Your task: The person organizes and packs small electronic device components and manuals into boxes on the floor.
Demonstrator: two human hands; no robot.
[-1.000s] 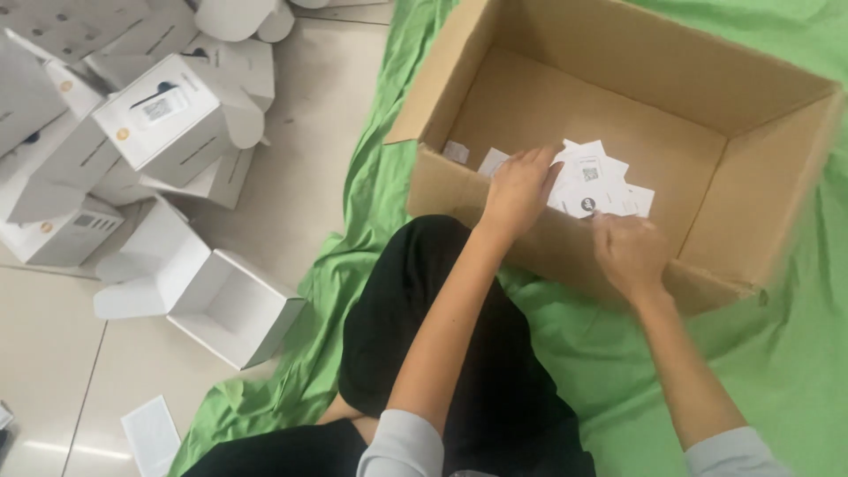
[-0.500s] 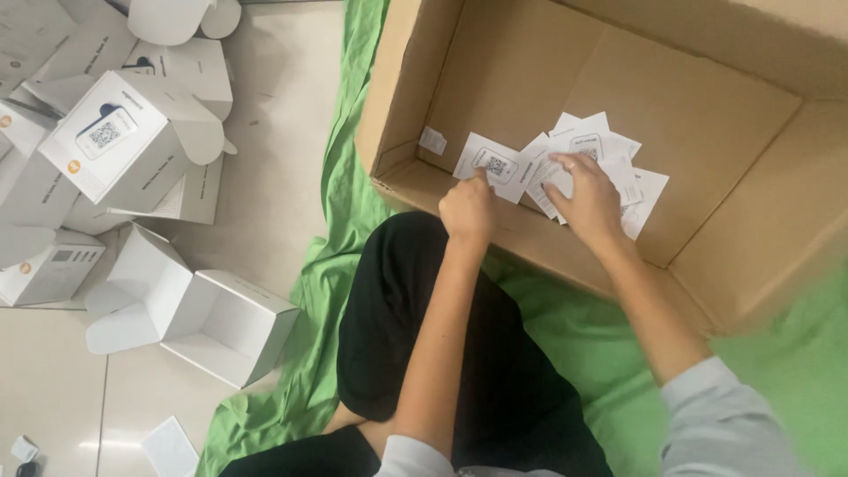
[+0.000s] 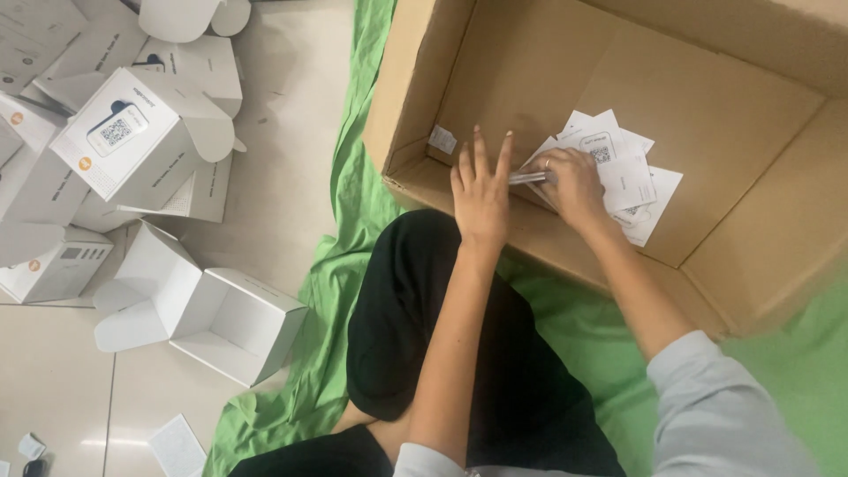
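pale tiled floor | green cloth | cardboard box on cloth

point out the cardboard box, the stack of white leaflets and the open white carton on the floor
cardboard box [image 3: 415,79], head view, its left wall
stack of white leaflets [image 3: 629,181], head view, top sheet right of the hand
open white carton [image 3: 231,325], head view, its inside wall
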